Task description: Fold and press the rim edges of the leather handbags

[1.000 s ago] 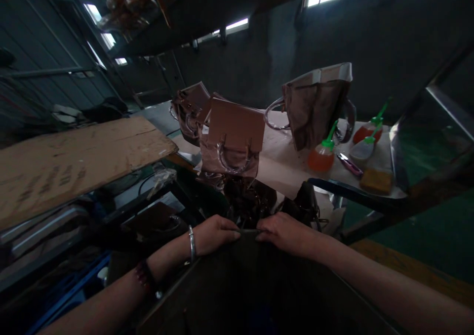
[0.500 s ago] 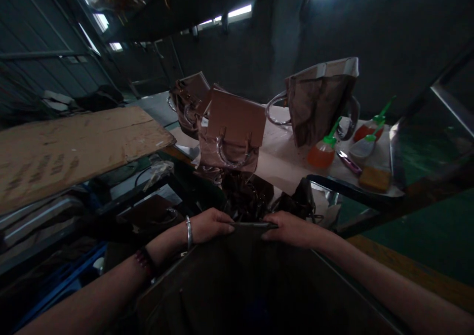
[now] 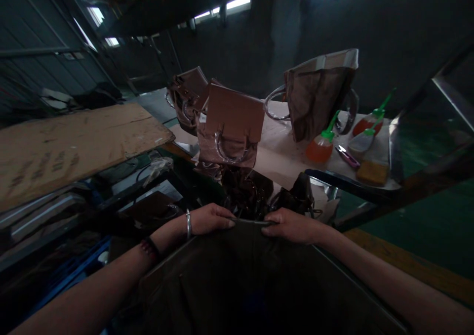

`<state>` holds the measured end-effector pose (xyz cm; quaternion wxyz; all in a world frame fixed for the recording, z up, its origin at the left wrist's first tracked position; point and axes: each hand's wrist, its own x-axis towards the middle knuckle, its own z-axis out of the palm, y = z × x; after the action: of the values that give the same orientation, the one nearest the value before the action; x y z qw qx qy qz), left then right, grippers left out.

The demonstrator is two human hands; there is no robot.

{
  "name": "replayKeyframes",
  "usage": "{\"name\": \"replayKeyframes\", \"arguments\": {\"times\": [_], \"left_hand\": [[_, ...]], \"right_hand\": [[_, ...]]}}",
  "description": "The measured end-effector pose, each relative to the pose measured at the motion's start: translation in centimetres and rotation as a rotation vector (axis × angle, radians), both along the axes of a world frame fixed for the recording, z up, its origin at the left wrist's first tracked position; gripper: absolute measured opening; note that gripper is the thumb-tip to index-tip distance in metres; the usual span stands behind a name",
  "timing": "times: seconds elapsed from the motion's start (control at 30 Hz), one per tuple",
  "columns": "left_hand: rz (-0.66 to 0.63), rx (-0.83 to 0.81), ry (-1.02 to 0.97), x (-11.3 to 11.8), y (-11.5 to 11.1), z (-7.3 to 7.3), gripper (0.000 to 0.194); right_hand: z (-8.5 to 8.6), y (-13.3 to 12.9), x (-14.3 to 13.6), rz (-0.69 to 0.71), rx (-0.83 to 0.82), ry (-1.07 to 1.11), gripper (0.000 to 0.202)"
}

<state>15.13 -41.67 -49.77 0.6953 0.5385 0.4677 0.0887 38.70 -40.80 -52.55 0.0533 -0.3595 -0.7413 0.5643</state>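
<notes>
A large dark bag point(image 3: 255, 271) fills the bottom of the view, close to me, its interior in deep shadow. My left hand point(image 3: 211, 219), with a silver bangle at the wrist, pinches the bag's far rim between thumb and fingers. A short way to the right, my right hand point(image 3: 289, 225) grips the same rim, thumb on the near side. The rim runs straight between both hands. Just beyond it are dark, shiny wrapped pieces point(image 3: 246, 189). A brown handbag point(image 3: 235, 120) with plastic-wrapped handles stands behind those.
On the pale worktable point(image 3: 276, 152) are a taller bag point(image 3: 318, 93), an orange-filled squeeze bottle point(image 3: 319, 149), a pink-handled cutter point(image 3: 348, 157) and a yellowish block point(image 3: 372, 172). Another bag point(image 3: 187, 98) stands farther back. To the left lies a cardboard sheet point(image 3: 74, 145).
The view has shifted slightly, so the table and its bags sit a little higher. Both hands keep hold of the bag's rim, nearly in the same place.
</notes>
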Motion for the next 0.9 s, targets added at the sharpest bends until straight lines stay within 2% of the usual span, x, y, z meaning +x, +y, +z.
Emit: {"name": "replayKeyframes", "arguments": {"times": [0.13, 0.37, 0.63, 0.77, 0.9], "left_hand": [[-0.004, -0.002, -0.039, 0.0, 0.2, -0.2, 0.038], [-0.027, 0.071, 0.074, 0.2, 0.5, -0.6, 0.033], [-0.068, 0.09, 0.143, 0.3, 0.7, -0.9, 0.027], [-0.068, 0.093, 0.12, 0.3, 0.4, -0.8, 0.035], [-0.044, 0.167, 0.118, 0.4, 0.1, -0.9, 0.044]], "right_hand": [[0.1, 0.0, 0.0, 0.018, 0.051, -0.004, 0.021], [-0.3, 0.1, 0.0, -0.064, 0.182, 0.021, 0.017], [-1.8, 0.8, 0.0, -0.049, 0.042, 0.077, 0.028], [-2.1, 1.1, -0.1, -0.059, 0.003, 0.078, 0.033], [-2.6, 1.4, 0.2, -0.073, -0.016, 0.076, 0.041]]}}
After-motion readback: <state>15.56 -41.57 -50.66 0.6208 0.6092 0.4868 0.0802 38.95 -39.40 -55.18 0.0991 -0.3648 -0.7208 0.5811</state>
